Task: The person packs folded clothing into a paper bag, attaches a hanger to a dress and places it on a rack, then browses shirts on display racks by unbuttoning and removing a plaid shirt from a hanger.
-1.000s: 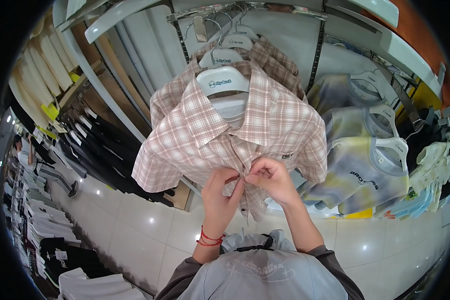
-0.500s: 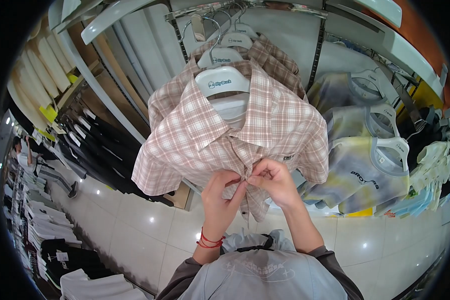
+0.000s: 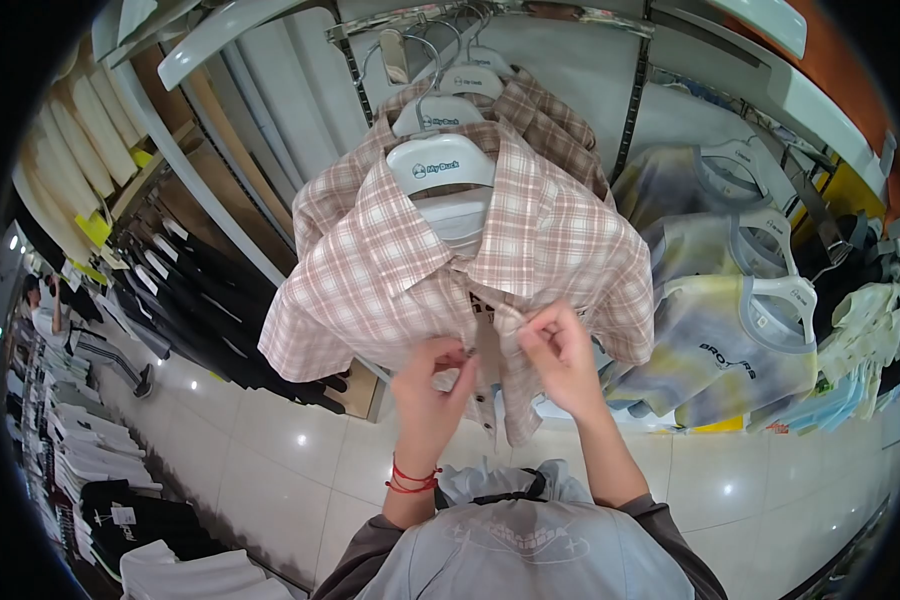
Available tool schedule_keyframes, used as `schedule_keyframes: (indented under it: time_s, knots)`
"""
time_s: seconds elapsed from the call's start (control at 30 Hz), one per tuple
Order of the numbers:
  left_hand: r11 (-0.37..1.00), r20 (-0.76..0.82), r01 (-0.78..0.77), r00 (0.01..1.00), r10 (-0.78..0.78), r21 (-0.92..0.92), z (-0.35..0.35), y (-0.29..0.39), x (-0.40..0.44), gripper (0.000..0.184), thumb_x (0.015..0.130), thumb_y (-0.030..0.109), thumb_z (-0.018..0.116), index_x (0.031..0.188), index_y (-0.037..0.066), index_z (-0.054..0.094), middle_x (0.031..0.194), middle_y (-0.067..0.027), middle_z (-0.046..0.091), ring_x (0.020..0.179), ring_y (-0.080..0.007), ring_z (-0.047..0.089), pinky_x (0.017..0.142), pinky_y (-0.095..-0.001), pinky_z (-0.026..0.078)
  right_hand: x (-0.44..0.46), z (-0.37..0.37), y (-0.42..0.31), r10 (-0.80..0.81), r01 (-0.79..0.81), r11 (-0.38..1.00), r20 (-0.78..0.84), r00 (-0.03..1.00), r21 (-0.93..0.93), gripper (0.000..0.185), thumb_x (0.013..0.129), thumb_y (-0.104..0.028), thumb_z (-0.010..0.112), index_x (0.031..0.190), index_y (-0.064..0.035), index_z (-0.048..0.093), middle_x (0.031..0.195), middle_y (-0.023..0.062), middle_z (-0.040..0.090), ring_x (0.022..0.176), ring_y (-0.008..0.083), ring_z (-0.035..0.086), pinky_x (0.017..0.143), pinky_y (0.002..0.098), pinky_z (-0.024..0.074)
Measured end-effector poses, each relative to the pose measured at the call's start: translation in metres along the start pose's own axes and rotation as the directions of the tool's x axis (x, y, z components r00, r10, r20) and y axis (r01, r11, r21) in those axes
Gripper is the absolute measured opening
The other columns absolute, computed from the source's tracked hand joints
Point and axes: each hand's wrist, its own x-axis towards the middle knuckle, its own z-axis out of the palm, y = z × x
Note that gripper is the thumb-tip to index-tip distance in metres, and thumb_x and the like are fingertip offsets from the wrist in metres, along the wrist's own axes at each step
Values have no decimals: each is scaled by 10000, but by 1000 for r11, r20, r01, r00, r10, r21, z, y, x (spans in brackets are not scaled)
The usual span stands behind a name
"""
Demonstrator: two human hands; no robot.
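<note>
A pink-and-white plaid short-sleeved shirt [image 3: 370,295] hangs in front of me on a white hanger [image 3: 438,165]. Its collar is spread and the lower front is parted, with dark print showing in the gap. My left hand [image 3: 433,388], with red cords at the wrist, pinches one front edge of the shirt between thumb and fingertips. On the other edge, my right hand [image 3: 562,362] has its fingers closed on the cloth. Small dark buttons show below, between the hands.
More plaid shirts [image 3: 545,110] hang right behind on the metal rail. Tie-dye tops [image 3: 725,340] are at the right, dark garments [image 3: 220,310] at the left. White folded clothes [image 3: 190,575] lie lower left. A person [image 3: 65,320] stands far left.
My hands, together at the shirt's placket before, have moved apart, left hand leftward and right hand slightly rightward and up. The front edges have separated, opening a gap.
</note>
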Motion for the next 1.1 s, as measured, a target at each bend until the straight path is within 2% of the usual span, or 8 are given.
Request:
schedule_keyframes:
  time_s: [0.07, 0.17, 0.27, 0.4, 0.53, 0.57, 0.73, 1.1]
  knots:
    - [992, -50, 74, 996, -69, 107, -9, -3, 3, 312, 671, -6, 705, 933, 14, 535, 776, -79, 558, 695, -169, 584, 606, -267, 471, 1, -8, -4, -37, 34, 998, -45, 998, -54, 88, 856, 13, 508, 876, -36, 438, 825, 16, 518, 729, 46, 479, 632, 172, 386]
    - [935, -59, -66, 994, 92, 349, -19, -1, 13, 440, 644, 12, 714, 1033, 30, 509, 795, -88, 514, 702, -194, 517, 645, -314, 435, -2, -13, -17, 8, -6, 996, 15, 1000, -85, 59, 872, -4, 478, 915, -37, 454, 808, 23, 519, 712, 54, 463, 613, 179, 372]
    - [938, -181, -247, 939, 293, 242, -12, 20, 31, 543, 621, 10, 706, 1114, 62, 485, 887, -104, 474, 759, -225, 446, 697, -344, 398, -5, -8, -32, 67, -19, 975, 215, 974, -221, 71, 871, -17, 474, 940, -31, 472, 808, 32, 528, 708, 66, 472, 617, 199, 383]
    - [831, -148, -353, 880, 450, 430, -9, 29, 63, 481, 581, -37, 659, 1035, 82, 556, 1008, -119, 444, 840, -269, 423, 756, -360, 370, -3, -5, -39, 64, 62, 950, 383, 922, -307, 84, 858, -27, 482, 942, -23, 492, 810, 49, 538, 719, 98, 500, 639, 232, 401]
    - [633, -12, -442, 814, 581, 636, -15, 36, 80, 357, 549, -41, 618, 880, 90, 612, 1051, -84, 453, 963, -296, 431, 861, -427, 317, 4, -10, -37, 88, 15, 939, 284, 955, -344, 126, 829, -56, 549, 941, -22, 504, 832, 74, 536, 765, 141, 527, 664, 254, 418]
    - [590, 21, -466, 795, 606, 659, -17, 38, 83, 324, 542, -36, 609, 840, 91, 619, 1048, -73, 462, 994, -299, 432, 898, -448, 300, 6, -8, -40, -36, 141, 896, 247, 968, -420, 167, 806, -75, 584, 946, -22, 511, 842, 84, 533, 775, 162, 531, 666, 267, 425]
    - [499, 235, -602, 753, 614, 624, -20, 54, 95, 218, 548, -6, 596, 749, 71, 565, 858, -38, 525, 967, -229, 493, 1033, -525, 173, 22, 25, -49, -516, 542, 478, 279, 810, -691, 360, 688, -160, 719, 975, -23, 550, 881, 117, 518, 816, 272, 537, 689, 338, 453]
    - [685, 369, -618, 784, 500, 385, -46, 57, 86, 306, 685, -56, 548, 958, -9, 418, 832, -83, 531, 831, -246, 557, 1058, -503, 177, 36, 43, -49, -545, 538, 527, 225, 808, -658, 308, 682, -150, 714, 943, -29, 606, 867, 120, 597, 781, 279, 566, 673, 341, 465]
